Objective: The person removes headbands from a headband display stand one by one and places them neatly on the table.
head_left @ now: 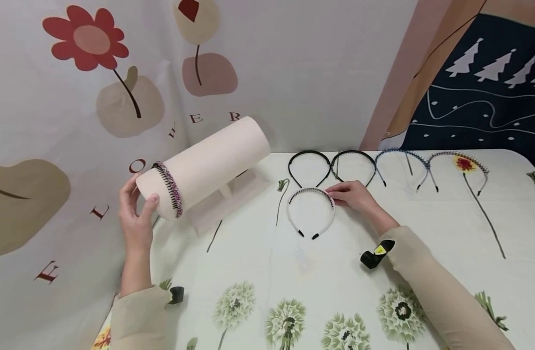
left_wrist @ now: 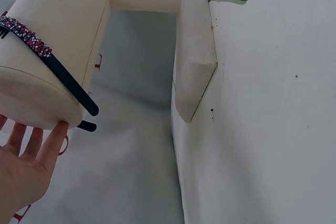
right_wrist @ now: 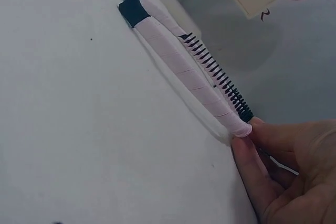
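My left hand (head_left: 136, 228) holds the near left end of a cream padded headband display stand (head_left: 219, 153), thumb on one side of the end and fingers on the other. Just past the fingertips, a dark toothed headband with pink and purple sparkles (head_left: 174, 194) sits around the roll. On the table, my right hand (head_left: 355, 195) pinches the right side of a pale pink wrapped headband (right_wrist: 184, 72) between thumb and fingers. That band has black tips and a row of dark teeth inside its arch; its open ends point toward me.
Behind the right hand, two black headbands (head_left: 309, 152), a blue one (head_left: 401, 150) and a spiky multicoloured one (head_left: 462, 154) lie in a row. The stand's flat base (head_left: 206, 216) is on the flower-printed tablecloth (head_left: 258, 272), close to the left wall cloth (head_left: 83, 204).
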